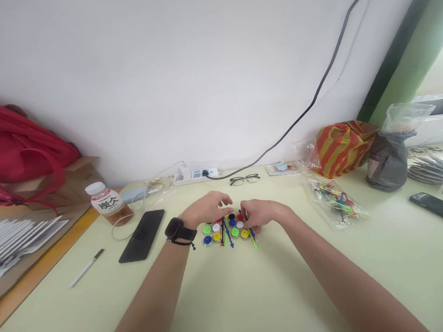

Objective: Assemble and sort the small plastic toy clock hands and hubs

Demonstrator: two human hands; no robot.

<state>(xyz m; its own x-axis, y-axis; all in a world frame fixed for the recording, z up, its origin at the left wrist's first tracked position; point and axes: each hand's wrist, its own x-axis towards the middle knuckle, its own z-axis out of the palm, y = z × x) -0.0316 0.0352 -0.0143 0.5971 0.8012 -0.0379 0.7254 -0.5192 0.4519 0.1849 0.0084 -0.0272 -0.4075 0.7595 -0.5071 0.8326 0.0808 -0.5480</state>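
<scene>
Slim multicoloured arrow-tipped plastic sticks [228,233] lay mid-frame among round coloured plastic discs [207,230] on the pale-green counter [226,305]. My left hand [210,207] gaped; I couldn't tell whether my right hand [259,211] gripped any. Brushing sideways risked scattering them.

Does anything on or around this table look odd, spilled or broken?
I see no obvious spill or damage. The black cable looks a bit untidy: it hangs in a loose slant across the wall down to the power strip, rather than running straight. The discs sit in fairly even rows.
</scene>
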